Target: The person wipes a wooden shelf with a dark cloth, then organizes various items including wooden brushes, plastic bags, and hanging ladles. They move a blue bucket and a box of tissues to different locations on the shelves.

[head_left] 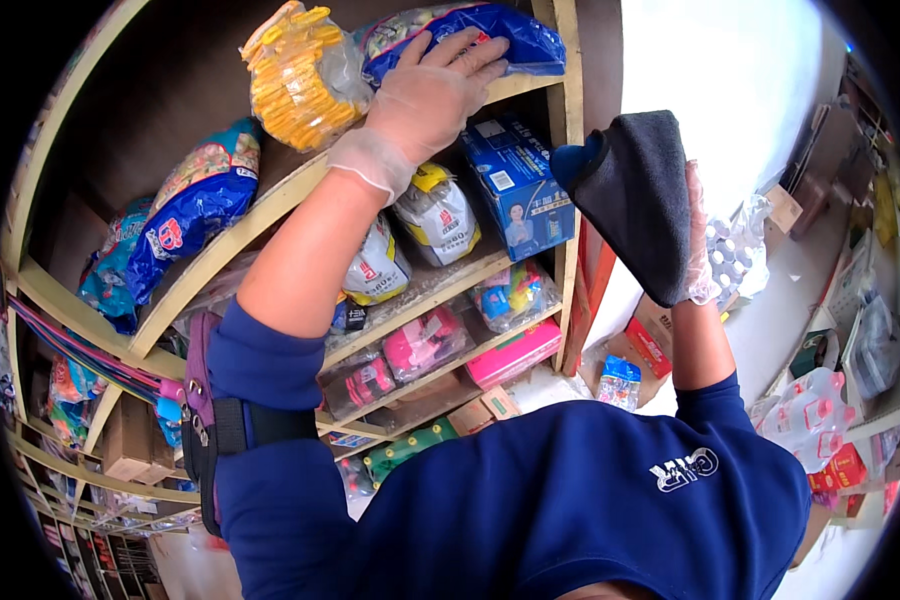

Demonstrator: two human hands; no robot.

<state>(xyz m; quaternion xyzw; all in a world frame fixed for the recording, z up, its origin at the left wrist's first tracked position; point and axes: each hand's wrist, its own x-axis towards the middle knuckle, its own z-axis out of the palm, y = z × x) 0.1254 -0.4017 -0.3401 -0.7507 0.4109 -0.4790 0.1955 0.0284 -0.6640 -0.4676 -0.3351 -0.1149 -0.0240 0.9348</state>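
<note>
My left hand (428, 102), in a thin clear glove, rests with its fingers spread and stretched over a shiny blue plastic bag (532, 42) on the upper shelf. Beside its wrist, a clear-wrapped bundle of yellow items (298, 78) lies at the shelf's edge. On the right, my right hand (700, 240), also gloved, grips a dark cloth (642, 205) that hangs in a broad fold. The cloth hides most of those fingers. A blue part (573, 162) shows at the cloth's left tip.
Below the left hand, a wooden shelf (430, 302) bears white-and-yellow packs (438, 215) and a blue box (520, 190). More blue bags (195, 215) lie to the left. Pink packages (425, 342) fill a lower level. Clear bottles (808, 418) stand at right, with cartons (652, 335) on the floor.
</note>
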